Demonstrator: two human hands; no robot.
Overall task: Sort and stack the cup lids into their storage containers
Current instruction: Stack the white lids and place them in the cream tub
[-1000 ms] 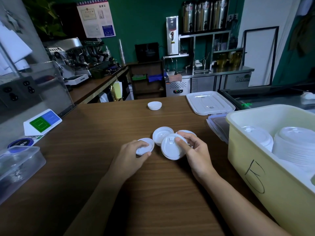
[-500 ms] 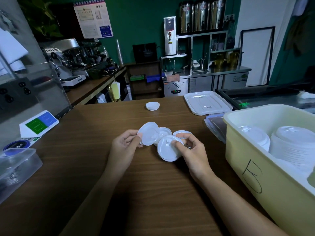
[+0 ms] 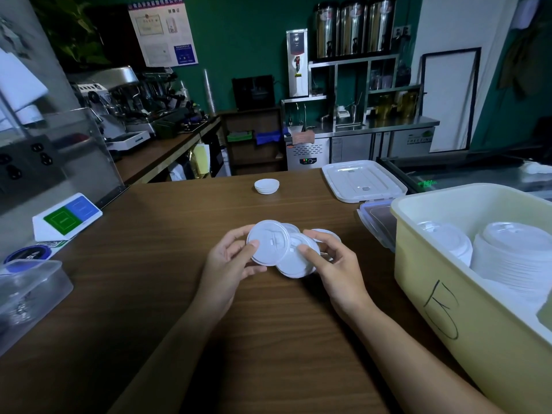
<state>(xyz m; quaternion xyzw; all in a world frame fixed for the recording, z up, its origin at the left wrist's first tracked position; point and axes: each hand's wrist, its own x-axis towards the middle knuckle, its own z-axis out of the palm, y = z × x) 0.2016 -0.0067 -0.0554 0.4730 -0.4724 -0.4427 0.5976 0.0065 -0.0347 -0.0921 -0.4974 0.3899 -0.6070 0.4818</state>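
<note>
Over a brown wooden table, the left hand pinches a round white plastic cup lid overlapping another white lid gripped by the right hand; this looks like stacking, next calling for aligning the 2 rims.

The lids are plain white, like the small stack and the flat tray cover. The desk is dark brown with streaky wood grain. The bin is pale yellow with a black hand-drawn mark. The card is white with green and blue panels. The wall is deep green.
</note>
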